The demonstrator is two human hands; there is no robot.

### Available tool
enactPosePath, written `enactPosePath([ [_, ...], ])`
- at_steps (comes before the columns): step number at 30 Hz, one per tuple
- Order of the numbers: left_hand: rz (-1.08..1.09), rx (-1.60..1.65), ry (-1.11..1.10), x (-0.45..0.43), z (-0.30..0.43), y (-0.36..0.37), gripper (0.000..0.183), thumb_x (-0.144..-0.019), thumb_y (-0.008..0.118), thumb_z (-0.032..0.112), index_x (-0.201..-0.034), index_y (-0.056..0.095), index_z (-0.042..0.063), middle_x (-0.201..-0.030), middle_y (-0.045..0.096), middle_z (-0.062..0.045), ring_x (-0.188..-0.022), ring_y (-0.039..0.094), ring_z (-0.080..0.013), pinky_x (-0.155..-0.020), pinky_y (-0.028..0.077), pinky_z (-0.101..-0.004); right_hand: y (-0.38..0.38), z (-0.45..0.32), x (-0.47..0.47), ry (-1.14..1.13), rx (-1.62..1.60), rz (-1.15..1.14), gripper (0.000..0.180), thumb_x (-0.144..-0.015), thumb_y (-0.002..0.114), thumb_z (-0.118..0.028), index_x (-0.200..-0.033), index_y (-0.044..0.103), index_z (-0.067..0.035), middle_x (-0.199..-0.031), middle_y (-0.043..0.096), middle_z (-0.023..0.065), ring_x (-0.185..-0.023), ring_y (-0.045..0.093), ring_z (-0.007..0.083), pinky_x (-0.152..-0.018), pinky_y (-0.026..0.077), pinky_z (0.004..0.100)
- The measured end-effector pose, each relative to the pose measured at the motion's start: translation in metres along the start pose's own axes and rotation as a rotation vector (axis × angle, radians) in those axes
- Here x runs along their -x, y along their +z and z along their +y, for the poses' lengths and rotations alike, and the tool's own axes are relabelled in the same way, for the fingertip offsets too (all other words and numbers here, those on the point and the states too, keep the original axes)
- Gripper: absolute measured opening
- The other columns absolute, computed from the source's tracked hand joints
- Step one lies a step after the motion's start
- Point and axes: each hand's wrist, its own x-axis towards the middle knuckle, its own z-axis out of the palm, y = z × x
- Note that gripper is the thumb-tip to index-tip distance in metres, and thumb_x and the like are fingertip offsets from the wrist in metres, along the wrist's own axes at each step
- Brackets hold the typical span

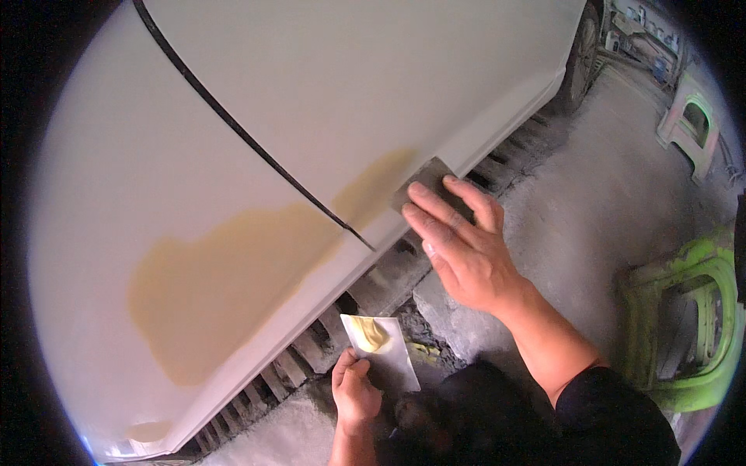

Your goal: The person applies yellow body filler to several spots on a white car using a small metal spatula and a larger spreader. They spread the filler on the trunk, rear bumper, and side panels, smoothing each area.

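Note:
My right hand (460, 239) presses a dark, flat, rectangular spreader (434, 169) to the lower edge of a white car body (326, 87), its fingers laid along the spreader's face. Just left of the spreader runs a band of yellowish body filler (373, 180). Across the dark panel gap (233, 125), a larger patch of filler (233, 285) covers the lower panel. Lower down, my left hand (356, 387) grips a pale rectangular mixing board (387, 361) by its near edge. A yellow dollop of filler (369, 333) sits at the board's top.
Under the car's sill lies a slatted floor grate (280, 373). Green vehicle panels with window openings (658, 384) stand at the right, a paler one (670, 128) farther back. A car wheel (583, 52) and a cluttered shelf (647, 46) are at the upper right.

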Motion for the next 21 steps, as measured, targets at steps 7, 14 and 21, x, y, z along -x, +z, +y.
enactPosePath([
  [7,0.047,-0.053,-0.019,0.004,-0.008,-0.011,0.036,-0.088,0.044,0.005,-0.120,0.059,-0.004,-0.116,0.067,-0.016,-0.104,0.065,-0.0268,-0.097,0.051,-0.0411,0.021,-0.015,-0.022,-0.096,0.045,0.086,0.041,-0.086,0.063,-0.014,-0.127,0.066,-0.020,-0.146,0.055,-0.0060,-0.132,0.043,0.0264,-0.102,0.030,0.0478],
  [14,0.061,-0.061,-0.093,0.005,-0.008,-0.016,0.034,-0.088,0.044,0.003,-0.116,0.060,-0.005,-0.112,0.068,-0.016,-0.101,0.066,-0.0271,-0.094,0.052,-0.0416,0.029,-0.026,-0.034,-0.104,0.022,0.127,0.042,-0.081,0.064,-0.004,-0.121,0.070,-0.014,-0.141,0.060,-0.0021,-0.130,0.044,0.0270,-0.100,0.034,0.0436],
  [21,0.057,-0.091,-0.130,0.007,-0.005,-0.020,0.034,-0.087,0.046,0.003,-0.115,0.061,-0.007,-0.109,0.070,-0.016,-0.097,0.067,-0.0261,-0.092,0.053,-0.0396,0.050,-0.028,-0.038,-0.123,0.076,0.136,0.039,-0.089,0.060,-0.020,-0.127,0.065,-0.019,-0.147,0.055,-0.0039,-0.131,0.044,0.0274,-0.099,0.030,0.0517],
])
